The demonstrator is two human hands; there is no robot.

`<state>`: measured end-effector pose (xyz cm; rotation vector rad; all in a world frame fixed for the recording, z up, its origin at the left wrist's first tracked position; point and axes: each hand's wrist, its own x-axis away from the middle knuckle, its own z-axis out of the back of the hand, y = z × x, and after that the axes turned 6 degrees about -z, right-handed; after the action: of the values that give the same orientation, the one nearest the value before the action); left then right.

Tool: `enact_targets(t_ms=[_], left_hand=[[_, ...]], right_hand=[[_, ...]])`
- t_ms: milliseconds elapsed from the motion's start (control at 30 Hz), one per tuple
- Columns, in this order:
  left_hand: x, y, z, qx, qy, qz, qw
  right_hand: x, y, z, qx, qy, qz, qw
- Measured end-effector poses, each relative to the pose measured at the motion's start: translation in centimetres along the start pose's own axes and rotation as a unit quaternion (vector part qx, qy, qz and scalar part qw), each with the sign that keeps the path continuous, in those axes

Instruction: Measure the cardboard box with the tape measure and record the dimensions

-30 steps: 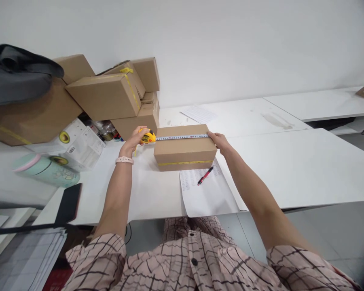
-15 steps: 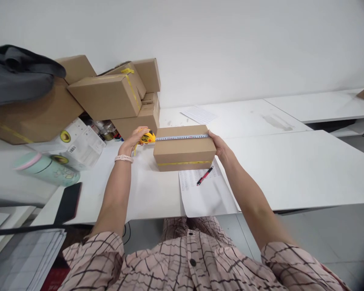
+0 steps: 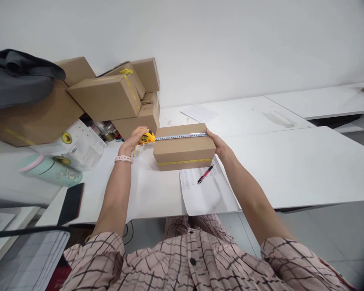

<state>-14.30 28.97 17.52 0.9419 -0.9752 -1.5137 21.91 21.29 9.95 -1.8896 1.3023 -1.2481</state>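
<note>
My left hand point(image 3: 131, 142) is closed round a yellow tape measure point(image 3: 147, 137) at the left end of a small cardboard box point(image 3: 185, 151). The metal tape blade point(image 3: 178, 136) is drawn out and lies lengthwise across the box's top, its markings upward. At the box's right edge, my right hand point(image 3: 220, 144) presses the blade's end with the thumb, while its other fingers are mostly hidden behind the box's side. Yellow strapping runs along the lower front of the box. A red and black pen point(image 3: 205, 174) rests on a printed sheet point(image 3: 206, 198) just in front of it.
Several larger cardboard boxes point(image 3: 103, 97) are stacked at the left against the wall, with a dark grey bag point(image 3: 18, 81) on top. A mint bottle point(image 3: 53, 169), a white avocado-print box point(image 3: 79, 145) and a black phone point(image 3: 71, 204) stand nearer. Another paper point(image 3: 200, 113) lies behind.
The view has shifted slightly. Both hands, the tape measure and the box stay almost in place, with the blade still stretched across the top.
</note>
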Motion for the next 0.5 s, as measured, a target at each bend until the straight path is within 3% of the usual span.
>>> enact_targets(t_ms=[233,500], left_hand=[[0.0,0.3,-0.1,-0.020,0.009,-0.003,1.000],[0.0,0.9,0.0,-0.046,0.014,-0.008,0.999]], right_hand=[[0.2,0.1,-0.5,0.019,0.017,0.003,1.000],[-0.4,-1.7,-1.8,0.094,0.243,0.102,0.960]])
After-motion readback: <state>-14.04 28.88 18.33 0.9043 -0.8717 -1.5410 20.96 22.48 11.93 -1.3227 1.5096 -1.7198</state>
